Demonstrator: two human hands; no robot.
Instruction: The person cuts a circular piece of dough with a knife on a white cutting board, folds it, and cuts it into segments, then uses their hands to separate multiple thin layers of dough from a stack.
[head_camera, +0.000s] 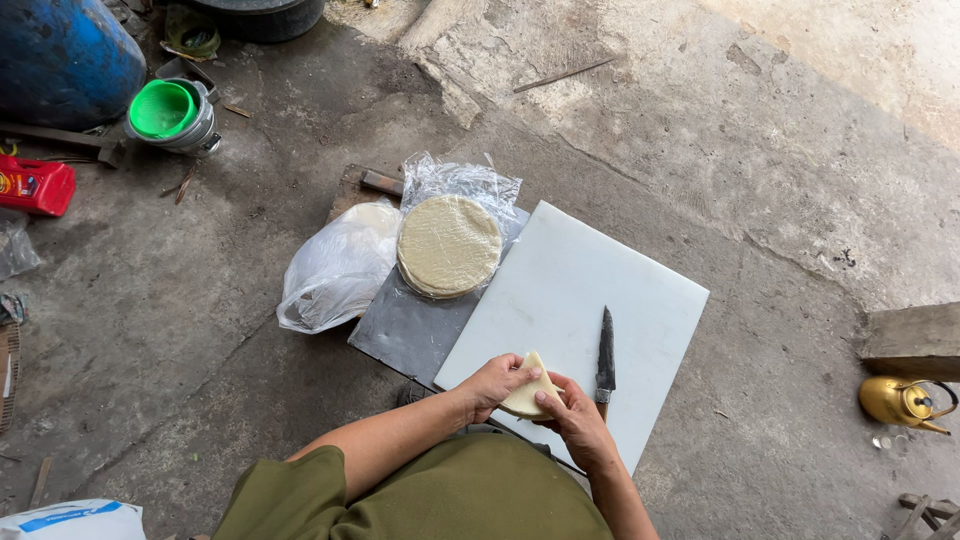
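Both my hands hold a pale, folded round wrapper (528, 392) just above the near edge of a white cutting board (560, 290). My left hand (492, 382) grips its left side and my right hand (574, 415) pinches its right side. A dark-bladed knife (605, 352) lies on the board right beside my right hand, tip pointing away from me. A stack of round pale wrappers (449, 245) rests on opened clear plastic at the board's far left corner.
A white plastic bag (335, 270) lies left of the stack on a grey metal sheet (405, 330). A blue barrel (62, 55), green-lidded pot (170, 112) and red container (35, 186) sit far left. A brass kettle (900, 402) and wooden block (915, 340) are at right.
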